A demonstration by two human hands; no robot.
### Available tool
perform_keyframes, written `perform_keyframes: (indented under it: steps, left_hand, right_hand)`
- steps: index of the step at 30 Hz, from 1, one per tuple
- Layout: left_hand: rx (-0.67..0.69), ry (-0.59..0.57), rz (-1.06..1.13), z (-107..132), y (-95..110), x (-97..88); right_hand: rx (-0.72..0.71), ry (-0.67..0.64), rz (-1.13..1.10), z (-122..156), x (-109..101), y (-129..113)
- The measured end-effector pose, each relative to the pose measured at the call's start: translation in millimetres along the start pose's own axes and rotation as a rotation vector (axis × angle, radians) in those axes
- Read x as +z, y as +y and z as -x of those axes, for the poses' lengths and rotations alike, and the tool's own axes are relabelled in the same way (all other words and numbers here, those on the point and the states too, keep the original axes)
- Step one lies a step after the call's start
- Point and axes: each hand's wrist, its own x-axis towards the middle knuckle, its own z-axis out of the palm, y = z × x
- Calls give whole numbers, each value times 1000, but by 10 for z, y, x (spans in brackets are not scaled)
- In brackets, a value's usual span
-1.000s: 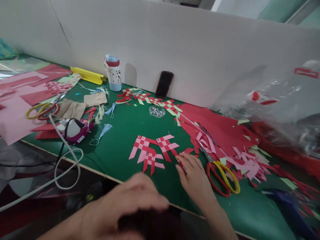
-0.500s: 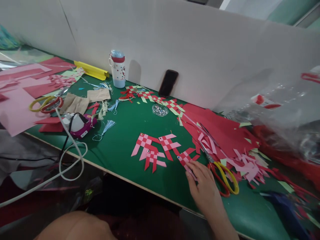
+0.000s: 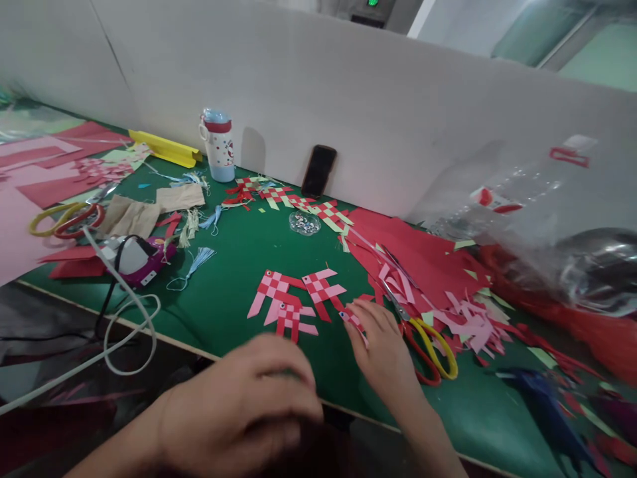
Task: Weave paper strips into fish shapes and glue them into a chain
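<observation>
My right hand (image 3: 383,345) is over a small red-and-pink woven paper fish (image 3: 352,318), its thumb and fingers around it. The fish's eye end shows; the hand covers most of the remainder. My left hand (image 3: 249,398), blurred, hovers by the table's front edge, fingers loosely bent and nothing visible in them. Three similar fish lie left of my right hand: a left one (image 3: 273,285), a lower one (image 3: 290,317) and an upper right one (image 3: 321,287). Scissors with yellow and red handles (image 3: 430,345) lie just right of my right hand.
A dish of small googly eyes (image 3: 304,224) sits behind the fish. Along the wall stand a bottle (image 3: 219,149) and a leaning phone (image 3: 319,171). Red paper (image 3: 393,239) and pink scraps (image 3: 472,322) spread rightward. Left are tassels (image 3: 198,260), second scissors (image 3: 70,219) and a cable (image 3: 129,285).
My left hand has risen from the lower edge toward the table's front. My right hand has closed further over its fish, hiding more of it. The whole view has shifted slightly.
</observation>
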Motion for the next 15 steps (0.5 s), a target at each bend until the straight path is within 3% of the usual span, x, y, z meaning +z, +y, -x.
perform_keyframes:
  steps: [2,3,9,12,15]
  left_hand:
    - [-26,203,-272,-305,-97,-268]
    - [-48,231,-363,-384,-172,-316]
    - [-128,184,-562,-298,-622,-150]
    - [-119,186,-579,-269,-685,-129]
    - [-138,194,-584,-277,-707,-135]
  right_hand:
    - [-33,-82,3,-191,52,-45]
    - [-44,-125,12,-266,91,-58]
    - [-34,-239,82,-476,398,31]
    - [28,-210,102,-525,464,121]
    - [63,-179,104,-502,372,170]
